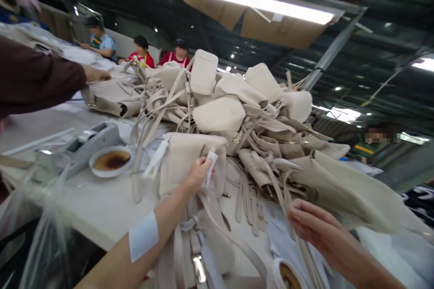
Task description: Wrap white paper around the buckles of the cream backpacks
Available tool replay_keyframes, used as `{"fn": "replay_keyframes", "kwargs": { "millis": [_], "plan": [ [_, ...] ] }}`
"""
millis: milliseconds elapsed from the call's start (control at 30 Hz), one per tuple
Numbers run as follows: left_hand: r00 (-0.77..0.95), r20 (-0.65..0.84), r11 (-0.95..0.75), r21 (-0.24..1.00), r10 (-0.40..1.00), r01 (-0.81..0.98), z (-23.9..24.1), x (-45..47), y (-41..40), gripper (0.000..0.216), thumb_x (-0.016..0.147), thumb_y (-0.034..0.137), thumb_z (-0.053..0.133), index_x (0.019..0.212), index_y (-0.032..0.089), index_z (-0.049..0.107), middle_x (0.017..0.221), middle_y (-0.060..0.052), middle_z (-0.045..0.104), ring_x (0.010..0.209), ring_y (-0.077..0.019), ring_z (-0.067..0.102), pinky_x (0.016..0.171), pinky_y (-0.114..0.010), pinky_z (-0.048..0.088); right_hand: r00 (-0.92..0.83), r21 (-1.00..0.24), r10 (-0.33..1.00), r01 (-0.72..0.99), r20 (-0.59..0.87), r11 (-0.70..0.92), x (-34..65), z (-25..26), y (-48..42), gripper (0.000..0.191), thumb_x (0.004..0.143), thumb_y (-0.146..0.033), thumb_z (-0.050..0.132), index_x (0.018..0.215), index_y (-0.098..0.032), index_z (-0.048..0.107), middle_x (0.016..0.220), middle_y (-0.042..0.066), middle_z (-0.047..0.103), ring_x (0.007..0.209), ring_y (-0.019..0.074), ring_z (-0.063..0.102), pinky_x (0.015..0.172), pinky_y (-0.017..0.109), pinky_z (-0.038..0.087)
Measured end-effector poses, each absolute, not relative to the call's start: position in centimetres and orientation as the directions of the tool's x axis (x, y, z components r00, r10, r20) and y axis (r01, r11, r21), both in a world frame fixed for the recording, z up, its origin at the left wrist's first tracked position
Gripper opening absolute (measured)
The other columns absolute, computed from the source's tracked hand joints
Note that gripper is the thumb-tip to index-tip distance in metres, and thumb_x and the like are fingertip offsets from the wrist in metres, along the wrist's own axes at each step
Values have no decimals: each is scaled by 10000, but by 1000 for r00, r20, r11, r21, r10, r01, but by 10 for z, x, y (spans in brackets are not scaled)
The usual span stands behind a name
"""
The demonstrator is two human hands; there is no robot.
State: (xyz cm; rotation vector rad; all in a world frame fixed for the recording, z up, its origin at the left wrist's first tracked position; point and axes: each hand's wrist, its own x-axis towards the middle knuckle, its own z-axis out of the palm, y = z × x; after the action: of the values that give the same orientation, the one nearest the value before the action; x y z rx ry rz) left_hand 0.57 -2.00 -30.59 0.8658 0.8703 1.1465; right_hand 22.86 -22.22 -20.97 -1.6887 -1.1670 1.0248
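Head view: left hand [198,172] pinching a white tag [210,166] against a cream bag [190,153], heap of bags [237,108] just beyond. Right hand [313,228] loosely curled, fingers together, touching straps [271,189]. Glue dish [111,160] well left.

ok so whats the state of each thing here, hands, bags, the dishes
left hand: fingers pinching a small white tag at a cream bag
right hand: open, fingers loosely curled, holding nothing
pile of cream bags: heaped, straps tangled
dish: upright, holds brown liquid
tape dispenser: resting on the table
co-worker's hand: resting on a bag
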Motion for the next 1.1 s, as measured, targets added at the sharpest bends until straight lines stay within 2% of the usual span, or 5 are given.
{"fn": "replay_keyframes", "kwargs": {
  "millis": [100,200,533,800,1100],
  "plan": [
    [198,-103,176,900,975,-399,-316,8,-18,313,737,421,737,678,190,535,506,29,562,375,-85,465,393,-187,370,-56,-962,993,258,-105,-87,171,-192,-140,388,686,-535,757,692,-193,573,577,-58,394,533,89,310,499,225,254],
    [224,-75,163,899,972,-405,-323,8,-17,290,755,430,701,706,190,546,527,29,567,388,-87,462,396,-193,370,-188,-949,973,307,-131,-69,141,-202,-79,351,701,-486,736,657,-187,557,556,-67,406,520,79,298,493,224,216],
    [257,-38,142,905,966,-400,-325,6,-16,336,752,502,684,743,189,562,572,16,573,433,-94,475,411,-207,378,-71,-828,988,556,-140,-77,141,-240,-21,347,659,-501,656,562,-194,525,508,-61,402,502,87,311,490,247,204],
    [263,-65,165,910,963,-380,-316,2,-20,489,701,659,658,740,187,536,509,47,526,371,-81,416,361,-203,335,-17,-846,988,519,-151,-120,138,-250,-20,416,617,-551,703,539,-198,496,498,-65,379,498,81,278,487,254,177],
    [330,-224,353,841,917,-409,-310,0,-23,413,811,594,567,726,193,515,450,49,508,332,-78,407,382,-200,326,-145,-918,982,393,-119,-53,144,-272,-21,387,644,-528,730,559,-178,587,527,-41,458,543,98,321,533,263,223]
  ]
}}
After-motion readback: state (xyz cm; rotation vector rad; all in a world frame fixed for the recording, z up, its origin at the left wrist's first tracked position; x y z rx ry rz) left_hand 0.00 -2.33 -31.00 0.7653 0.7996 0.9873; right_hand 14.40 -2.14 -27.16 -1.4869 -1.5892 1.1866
